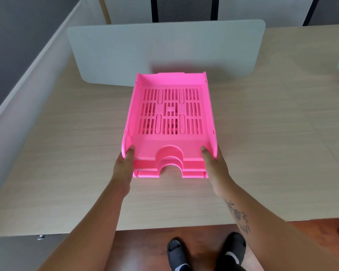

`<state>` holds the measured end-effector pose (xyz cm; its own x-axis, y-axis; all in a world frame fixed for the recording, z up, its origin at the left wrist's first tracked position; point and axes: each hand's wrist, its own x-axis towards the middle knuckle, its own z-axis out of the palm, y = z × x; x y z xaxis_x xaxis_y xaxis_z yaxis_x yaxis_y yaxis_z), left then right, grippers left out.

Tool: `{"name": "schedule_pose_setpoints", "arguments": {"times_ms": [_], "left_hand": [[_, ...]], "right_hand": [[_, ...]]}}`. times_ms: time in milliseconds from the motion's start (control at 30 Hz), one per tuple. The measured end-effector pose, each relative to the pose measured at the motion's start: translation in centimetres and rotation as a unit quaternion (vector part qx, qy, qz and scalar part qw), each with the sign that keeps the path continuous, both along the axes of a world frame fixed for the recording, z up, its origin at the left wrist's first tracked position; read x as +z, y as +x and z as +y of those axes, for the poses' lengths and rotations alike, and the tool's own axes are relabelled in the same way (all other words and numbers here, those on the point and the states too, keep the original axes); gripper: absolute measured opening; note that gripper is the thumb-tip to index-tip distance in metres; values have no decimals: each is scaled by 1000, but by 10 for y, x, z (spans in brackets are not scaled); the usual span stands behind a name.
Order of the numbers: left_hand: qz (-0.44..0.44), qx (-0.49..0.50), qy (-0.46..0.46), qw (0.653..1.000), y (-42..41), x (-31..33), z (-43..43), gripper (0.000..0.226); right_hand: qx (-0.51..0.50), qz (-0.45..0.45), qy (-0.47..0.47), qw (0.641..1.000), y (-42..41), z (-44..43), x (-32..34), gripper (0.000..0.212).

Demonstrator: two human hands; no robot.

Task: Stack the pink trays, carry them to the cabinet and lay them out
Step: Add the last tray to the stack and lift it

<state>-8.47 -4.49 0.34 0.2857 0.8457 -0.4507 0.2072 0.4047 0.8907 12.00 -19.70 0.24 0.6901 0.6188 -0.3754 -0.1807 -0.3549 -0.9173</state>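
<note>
A stack of pink trays [170,112] sits in the middle of the wooden desk [67,153]. The top tray has a slotted floor and a half-round notch in its near edge; the edges of lower trays show beneath it. My left hand [123,167] grips the stack's near left corner, thumb inside the top tray. My right hand [213,165] grips the near right corner the same way. The fingers under the stack are hidden. I cannot tell whether the stack rests on the desk or is slightly raised.
A frosted white divider panel [164,51] stands upright just behind the trays. A grey partition [18,45] borders the desk on the left. A dark chair back [184,8] shows beyond the divider. My feet in black slippers stand on the wooden floor [145,249] below.
</note>
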Motion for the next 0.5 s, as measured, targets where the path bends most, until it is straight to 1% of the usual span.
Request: {"name": "schedule_pose_setpoints", "arguments": {"times_ms": [133, 300, 433, 500], "left_hand": [[10, 33, -5, 999, 7, 2, 5, 43], [37, 51, 4, 998, 12, 7, 1, 25], [43, 46, 21, 998, 16, 7, -6, 36], [27, 41, 17, 999, 15, 6, -7, 41]], "right_hand": [[-15, -1, 12, 1000, 0, 6, 2, 43], [-20, -8, 5, 1000, 5, 5, 3, 43], [-33, -2, 9, 999, 9, 7, 6, 43], [-30, -1, 13, 999, 11, 7, 5, 44]]}}
